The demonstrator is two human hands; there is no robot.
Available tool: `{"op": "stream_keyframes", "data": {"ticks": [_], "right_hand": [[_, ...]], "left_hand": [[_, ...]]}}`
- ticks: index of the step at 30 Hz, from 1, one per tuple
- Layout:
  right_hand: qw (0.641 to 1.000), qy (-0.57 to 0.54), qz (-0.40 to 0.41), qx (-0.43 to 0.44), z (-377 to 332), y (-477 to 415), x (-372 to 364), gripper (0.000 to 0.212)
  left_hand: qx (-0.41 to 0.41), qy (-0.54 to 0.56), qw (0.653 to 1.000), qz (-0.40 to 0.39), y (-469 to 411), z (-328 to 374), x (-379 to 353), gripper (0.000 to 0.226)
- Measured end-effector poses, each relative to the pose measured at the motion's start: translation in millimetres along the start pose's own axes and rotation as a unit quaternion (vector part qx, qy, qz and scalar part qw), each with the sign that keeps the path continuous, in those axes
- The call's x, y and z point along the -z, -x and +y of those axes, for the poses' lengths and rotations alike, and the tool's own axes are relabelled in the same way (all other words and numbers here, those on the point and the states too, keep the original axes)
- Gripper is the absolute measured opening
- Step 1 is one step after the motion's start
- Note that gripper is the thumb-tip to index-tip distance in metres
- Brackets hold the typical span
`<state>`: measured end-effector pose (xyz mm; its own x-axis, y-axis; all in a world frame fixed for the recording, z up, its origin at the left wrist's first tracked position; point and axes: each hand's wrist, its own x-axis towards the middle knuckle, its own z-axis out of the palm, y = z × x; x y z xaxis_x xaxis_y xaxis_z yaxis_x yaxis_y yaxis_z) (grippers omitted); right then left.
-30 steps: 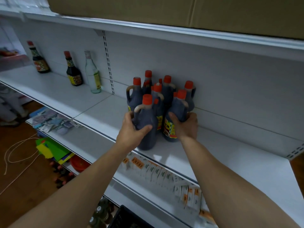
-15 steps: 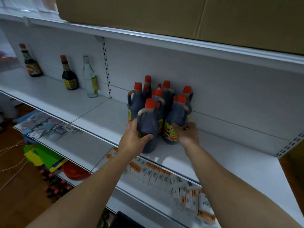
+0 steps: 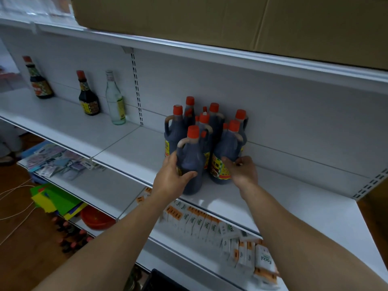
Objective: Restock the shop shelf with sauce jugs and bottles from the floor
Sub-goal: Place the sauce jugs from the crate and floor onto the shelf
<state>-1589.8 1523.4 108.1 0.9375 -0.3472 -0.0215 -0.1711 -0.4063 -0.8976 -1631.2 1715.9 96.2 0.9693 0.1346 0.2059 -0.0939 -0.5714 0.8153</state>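
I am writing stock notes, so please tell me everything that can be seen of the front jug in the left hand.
The front jug looks like dark plastic filled with brown-black sauce, with an orange-red cap and a pale loop handle at its shoulder. It stands upright near the front edge of the white shelf. The left hand grips its lower body, thumb across the front. The next jug, gripped by the right hand, stands close beside it.

Both bare forearms stretch up from the lower edge, the left from 7 o'clock and the right from 5 o'clock, converging toward 12. The left hand (image 3: pixel 171 178) wraps the front jug (image 3: pixel 190 164), thumb across its face. The right hand (image 3: pixel 244 172) sits low on the right jug (image 3: pixel 225 152), thumb on the label, fingers (image 3: pixel 241 162) curled at its 3 o'clock side.
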Motion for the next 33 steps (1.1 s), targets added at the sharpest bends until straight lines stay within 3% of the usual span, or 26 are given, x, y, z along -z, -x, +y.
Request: {"op": "stream_keyframes", "data": {"ticks": [7, 9, 12, 18, 22, 28, 30, 33], "right_hand": [[1.0, -0.007, -0.013, 0.002, -1, 9, 3, 0.031], [0.999, 0.035, -0.018, 0.025, 5, 11, 2, 0.017], [0.995, 0.088, -0.037, 0.04, 24, 22, 0, 0.044], [0.975, 0.054, -0.175, 0.125, 45, 55, -3, 0.07], [0.987, -0.002, -0.123, 0.103, 56, 65, 15, 0.069], [0.996, 0.048, -0.035, 0.065, 80, 62, 54, 0.079], [0.997, 0.054, -0.017, 0.05, 84, 54, 62, 0.08], [0.999, 0.038, 0.008, 0.031, 87, 35, 69, 0.083]], "left_hand": [[-0.003, 0.003, 1.0, -0.001, -2, -3, 2, 0.069], [-0.006, 0.013, 1.0, -0.004, -3, -5, 1, 0.069], [-0.011, 0.025, 1.0, -0.011, -2, -9, 0, 0.066], [-0.044, 0.049, 0.996, -0.052, 10, -1, -20, 0.07], [-0.075, 0.072, 0.991, -0.083, 23, 16, -49, 0.069], [-0.083, 0.138, 0.969, -0.186, 17, 42, -75, 0.075], [-0.085, 0.142, 0.976, -0.142, 8, 48, -80, 0.073], [-0.133, 0.002, 0.99, -0.05, -6, 50, -88, 0.073]]}}
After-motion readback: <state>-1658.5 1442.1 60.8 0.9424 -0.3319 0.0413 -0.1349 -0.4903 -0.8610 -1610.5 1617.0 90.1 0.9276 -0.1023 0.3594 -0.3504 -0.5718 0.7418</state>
